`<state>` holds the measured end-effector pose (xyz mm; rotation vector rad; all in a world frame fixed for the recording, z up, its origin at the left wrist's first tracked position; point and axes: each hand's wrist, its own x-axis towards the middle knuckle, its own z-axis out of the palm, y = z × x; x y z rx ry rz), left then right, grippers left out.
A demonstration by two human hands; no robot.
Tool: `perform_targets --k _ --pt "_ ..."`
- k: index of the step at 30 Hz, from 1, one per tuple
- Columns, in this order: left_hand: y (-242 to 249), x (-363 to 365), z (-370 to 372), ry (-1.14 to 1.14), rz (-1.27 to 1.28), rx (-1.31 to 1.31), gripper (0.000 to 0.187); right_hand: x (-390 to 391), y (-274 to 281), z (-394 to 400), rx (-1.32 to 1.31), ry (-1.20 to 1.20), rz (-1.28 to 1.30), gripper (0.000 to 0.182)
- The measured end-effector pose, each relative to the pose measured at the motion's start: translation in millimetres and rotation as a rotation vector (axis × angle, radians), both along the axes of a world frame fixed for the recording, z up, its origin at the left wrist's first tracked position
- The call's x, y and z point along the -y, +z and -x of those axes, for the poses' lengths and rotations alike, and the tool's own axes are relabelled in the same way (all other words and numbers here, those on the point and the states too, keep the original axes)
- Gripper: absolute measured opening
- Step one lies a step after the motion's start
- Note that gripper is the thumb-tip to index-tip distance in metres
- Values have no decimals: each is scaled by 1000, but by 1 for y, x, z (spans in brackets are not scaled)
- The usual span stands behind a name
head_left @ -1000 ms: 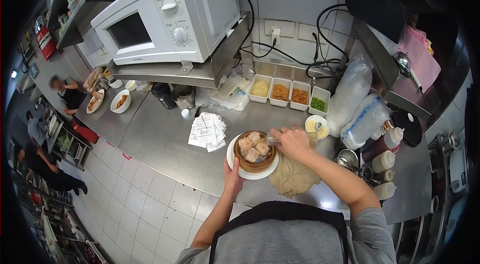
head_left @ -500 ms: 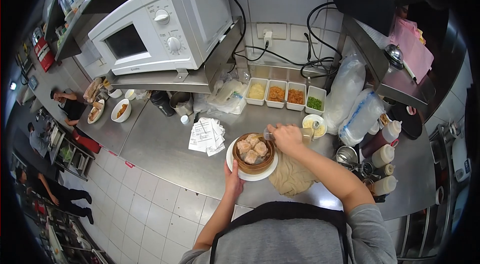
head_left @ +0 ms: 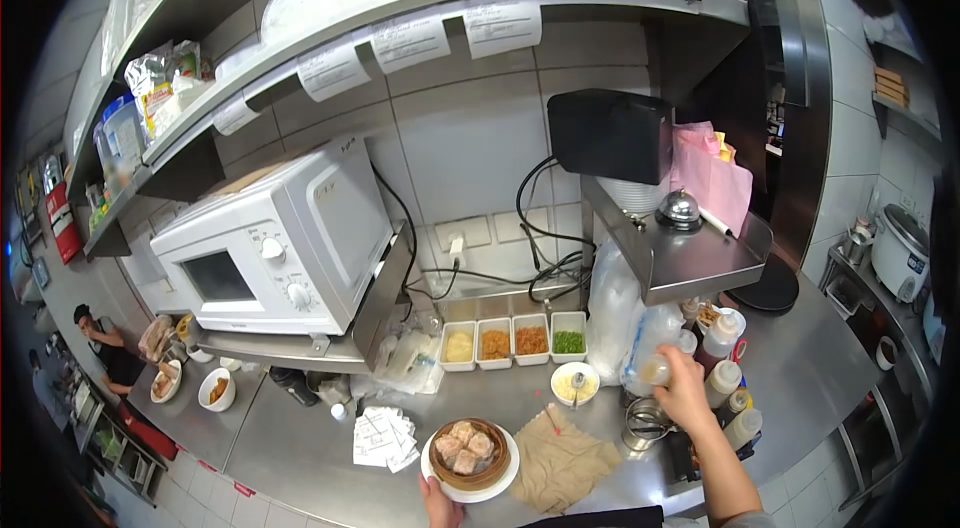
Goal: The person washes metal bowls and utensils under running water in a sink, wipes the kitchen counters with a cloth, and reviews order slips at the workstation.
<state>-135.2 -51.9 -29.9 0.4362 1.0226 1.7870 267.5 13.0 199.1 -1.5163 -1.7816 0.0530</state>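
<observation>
My left hand (head_left: 440,505) grips the near left edge of a white plate (head_left: 513,466). On that plate sits a round bamboo steamer (head_left: 472,481) holding several pale dumplings (head_left: 466,446). My right hand (head_left: 686,393) is away to the right, closed around a small translucent bottle (head_left: 656,369). It holds the bottle above the counter, beside the condiment bottles and over a metal container (head_left: 645,423) with utensils in it. A beige cloth (head_left: 568,463) lies crumpled just right of the plate.
Behind the plate stand white tubs of toppings (head_left: 495,344) and a white bowl with a spoon (head_left: 575,384). Squeeze bottles (head_left: 722,384) crowd the right side. Paper slips (head_left: 385,438) lie left. A microwave (head_left: 280,246) and metal shelf (head_left: 690,263) overhang the counter.
My right hand has moved right with the bottle, from beside the steamer to near the condiment bottles. My left hand still holds the plate. The view has tilted up and right.
</observation>
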Motion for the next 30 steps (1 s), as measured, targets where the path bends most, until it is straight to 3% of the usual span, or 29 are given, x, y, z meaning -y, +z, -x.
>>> perform_targets --k 4,7,11,12,14,15,17,19,21,23,27,30 --pt "25 -9 10 -35 36 257 26 -8 -21 -37 -255 -8 -23 57" --pt "75 -13 -1 -178 -40 -54 38 -14 -47 -49 -263 -131 -76 61" --pt "131 -19 -30 -287 9 -36 37 -28 -95 -72 -89 -255 -59 57" --pt "142 -21 -38 -343 27 -13 38 -32 -104 -78 -169 -251 20 53" --pt "151 -29 -53 -466 -33 45 38 -20 -85 -75 -202 -272 141 62" --pt "159 -36 -66 -543 -61 71 38 -9 -77 -67 -144 -289 12 67" --pt "197 -36 -103 -687 -66 48 37 18 -35 -51 -77 -284 -176 58" --pt "219 -38 -136 -786 -48 70 37 45 -11 -43 -357 -118 -147 54" --pt "229 -45 -168 -896 -19 -16 39 68 -6 -37 -1417 326 329 58" --pt "245 -47 -206 -971 41 6 40 82 1 -46 -1797 625 536 72" --pt "238 -59 -277 -1127 1 -11 40 96 -8 -84 -1858 398 268 59" --pt "245 -67 -317 -1449 74 32 53 108 -25 -132 -1888 321 118 46"
